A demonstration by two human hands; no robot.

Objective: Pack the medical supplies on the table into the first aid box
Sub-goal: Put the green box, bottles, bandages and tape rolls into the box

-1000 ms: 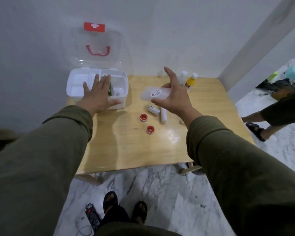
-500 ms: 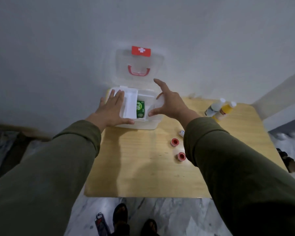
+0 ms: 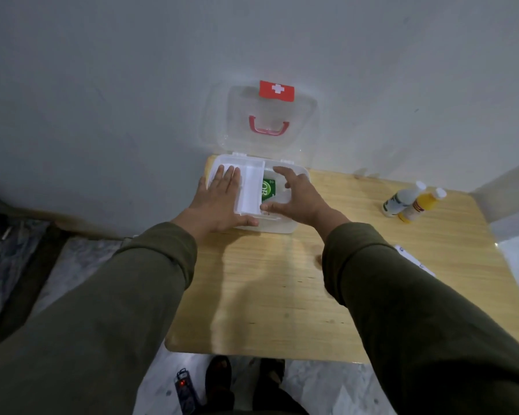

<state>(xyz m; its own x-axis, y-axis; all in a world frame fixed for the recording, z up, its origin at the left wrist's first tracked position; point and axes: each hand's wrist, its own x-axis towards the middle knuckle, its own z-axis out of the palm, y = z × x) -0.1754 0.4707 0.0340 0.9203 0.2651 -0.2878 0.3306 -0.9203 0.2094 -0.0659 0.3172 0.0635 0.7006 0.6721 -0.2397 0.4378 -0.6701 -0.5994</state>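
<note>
The white first aid box (image 3: 282,228) stands open at the table's far edge, its clear lid (image 3: 261,115) with a red cross leaning on the wall. My left hand (image 3: 219,199) lies flat on the left of the box's white inner tray (image 3: 250,187). A green packet (image 3: 268,188) lies in the box's right part. My right hand (image 3: 303,196) hovers over that part, thumb and curved fingers round a translucent packet (image 3: 279,199). A white bottle (image 3: 402,199) and a yellow bottle (image 3: 420,205) stand at the far right.
The wooden table (image 3: 267,295) meets the grey wall at the back. A flat white item (image 3: 414,259) peeks out beside my right sleeve, which hides that part of the table. A power strip (image 3: 185,387) lies on the marble floor by my feet.
My right hand has carried the translucent packet from mid-table to above the box's right part. The left hand has stayed on the box. My view has swung left.
</note>
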